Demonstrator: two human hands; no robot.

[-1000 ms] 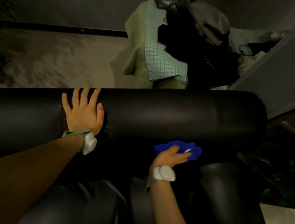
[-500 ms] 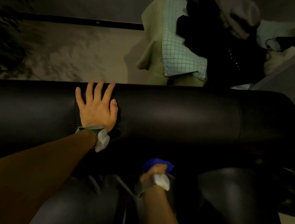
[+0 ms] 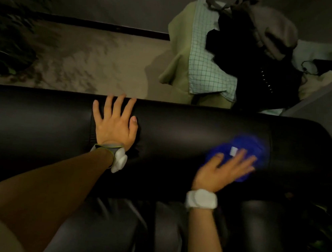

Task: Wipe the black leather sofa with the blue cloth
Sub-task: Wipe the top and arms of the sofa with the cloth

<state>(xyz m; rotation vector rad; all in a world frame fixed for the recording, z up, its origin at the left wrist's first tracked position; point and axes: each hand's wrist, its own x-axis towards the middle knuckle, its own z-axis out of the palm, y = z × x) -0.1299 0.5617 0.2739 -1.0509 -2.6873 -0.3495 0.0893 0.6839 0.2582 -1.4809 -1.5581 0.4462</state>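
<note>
The black leather sofa [image 3: 192,129] fills the lower half of the view, its rounded backrest running left to right. My left hand [image 3: 115,123] lies flat with spread fingers on top of the backrest. My right hand [image 3: 222,168] presses the blue cloth [image 3: 248,148] against the right part of the backrest with straight fingers. The cloth is bunched and blurred, with a small white tag showing. Both wrists wear white bands.
Behind the sofa a pile of clothes [image 3: 209,68] hangs over something, with a dark bag [image 3: 262,33] on top. Pale floor [image 3: 89,64] lies behind on the left. Plant leaves [image 3: 6,39] stand at far left. The seat cushions [image 3: 251,241] are below.
My right hand has swept the blue cloth from low in the gap by the seat up and right onto the backrest. The left hand stays planted on the backrest.
</note>
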